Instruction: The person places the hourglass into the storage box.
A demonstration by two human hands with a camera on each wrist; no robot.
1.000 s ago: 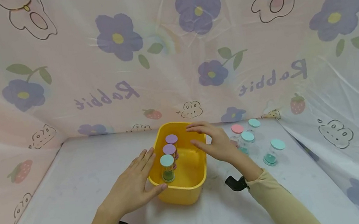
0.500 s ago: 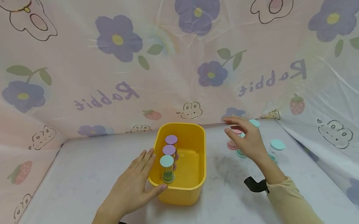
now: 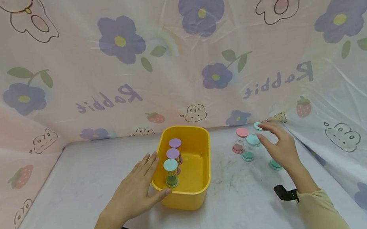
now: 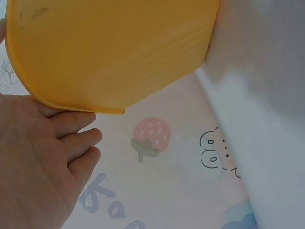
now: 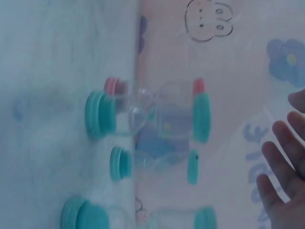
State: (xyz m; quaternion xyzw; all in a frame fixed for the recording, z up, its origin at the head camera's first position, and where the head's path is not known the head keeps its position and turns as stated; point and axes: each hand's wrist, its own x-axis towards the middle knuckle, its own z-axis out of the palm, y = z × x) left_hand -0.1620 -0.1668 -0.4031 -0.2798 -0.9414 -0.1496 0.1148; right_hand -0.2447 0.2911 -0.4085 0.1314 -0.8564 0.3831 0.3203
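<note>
My left hand (image 3: 129,195) lies with straight fingers against the left side of the yellow bin (image 3: 188,202), thumb at its near rim. In the left wrist view those fingertips touch the bin's rim (image 4: 81,109). Inside the bin, along its left side, stand two purple-capped hourglasses (image 3: 173,154) and a teal-capped hourglass (image 3: 170,166). My right hand (image 3: 284,150) is over the right-hand group, fingers spread and holding nothing. Close by it stand a pink hourglass (image 3: 242,133) and three teal hourglasses (image 5: 202,117); the hand hides most of the nearest one, leaving its base (image 3: 275,164) showing.
A white cloth covers the table (image 3: 82,178). Behind and at both sides hangs a printed curtain (image 3: 168,64) with flowers and rabbits, meeting the table just past the bin and the hourglasses. Black straps (image 3: 286,193) sit at both wrists.
My right hand has drawn back from over the bin and moved right, past the pink hourglass to the teal ones. The left hand and the bin have stayed in place.
</note>
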